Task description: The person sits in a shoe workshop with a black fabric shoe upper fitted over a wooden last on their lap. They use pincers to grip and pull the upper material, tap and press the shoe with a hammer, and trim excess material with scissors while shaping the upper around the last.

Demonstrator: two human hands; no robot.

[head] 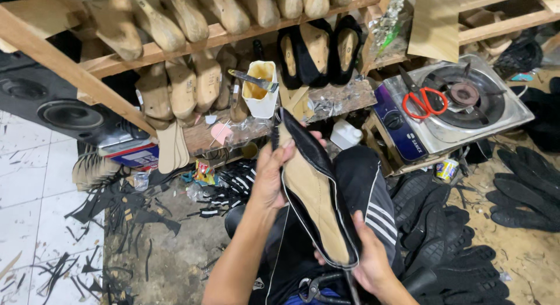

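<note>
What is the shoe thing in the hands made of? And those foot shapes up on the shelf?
The shoe form looks like pale matte wood under a black, faintly shiny upper, maybe leather or a leather-like sheet. The left hand and right hand hold it. The shelf foot shapes look like bare, unvarnished wood: tan, dull, with grain-like streaks.

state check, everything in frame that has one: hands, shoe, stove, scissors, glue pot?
left hand: gripping the toe end of the shoe
right hand: holding the heel end from below
shoe on last: black upper on, bottom bare, sole not on
gas stove: no flame showing
red scissors: lying on the stove, blades closed
white glue pot: open, tool resting across its rim
pliers: lying in the lap
</note>
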